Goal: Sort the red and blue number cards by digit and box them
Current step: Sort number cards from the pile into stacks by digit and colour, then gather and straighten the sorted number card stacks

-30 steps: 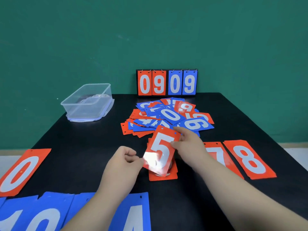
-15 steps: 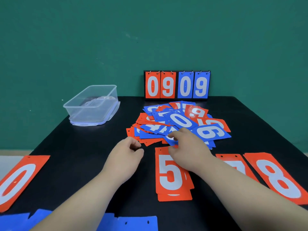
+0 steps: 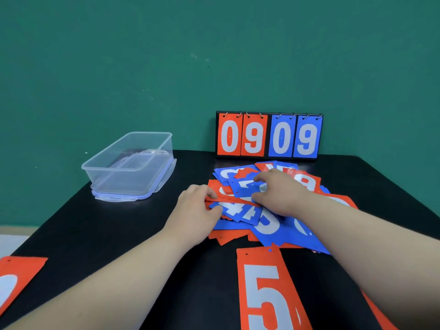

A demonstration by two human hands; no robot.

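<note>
A loose pile of red and blue number cards (image 3: 269, 228) lies mid-table. My left hand (image 3: 195, 208) grips the left end of a red card (image 3: 234, 200) raised edge-on over the pile. Over the pile's middle, my right hand (image 3: 283, 194) has thumb and forefinger around a blue card (image 3: 242, 188). A red 5 stack (image 3: 266, 289) lies flat in front of the pile, between my forearms. The clear plastic box (image 3: 133, 163) stands at the back left on its lid.
A flip scoreboard (image 3: 269, 136) reading 0909 stands against the green wall behind the pile. A red 0 card (image 3: 16, 277) lies at the left edge of the black table (image 3: 107, 234). Another red card (image 3: 378, 313) peeks out under my right forearm.
The red 5 card was laid on its stack and let go. Both hands moved forward into the pile and took hold of cards. The view tilted up and forward.
</note>
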